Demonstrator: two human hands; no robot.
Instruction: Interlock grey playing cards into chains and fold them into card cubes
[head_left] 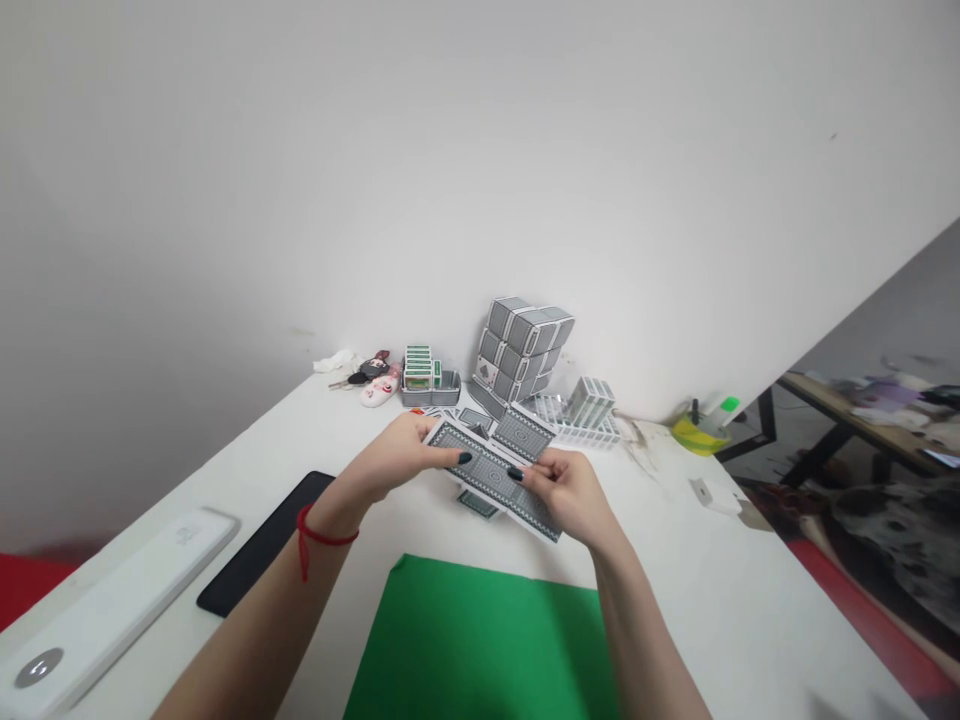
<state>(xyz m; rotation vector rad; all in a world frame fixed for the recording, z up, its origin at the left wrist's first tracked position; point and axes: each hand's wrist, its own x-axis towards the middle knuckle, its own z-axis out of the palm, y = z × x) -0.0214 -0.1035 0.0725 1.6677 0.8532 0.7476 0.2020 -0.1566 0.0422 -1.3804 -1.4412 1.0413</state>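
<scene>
Both hands hold up grey-backed playing cards (491,470) over the table. The cards form a long strip, with another card standing up behind it. My left hand (401,455) pinches the left end, its dark-nailed thumb on the patterned face. Toward the right end, my right hand (566,490) grips the cards with thumb in front and fingers behind. Below them a loose card (478,503) lies on the white table. Several more cards (442,412) lie just behind the hands. How the held cards join is hard to make out.
Behind stands a stack of card-built blocks (521,350) near the wall. Left of it is a card tray (431,390) with green-edged boxes (418,367); right, a clear basket (592,432). A green sheet (480,640) lies in front, a black phone (266,545) and white device (120,610) left.
</scene>
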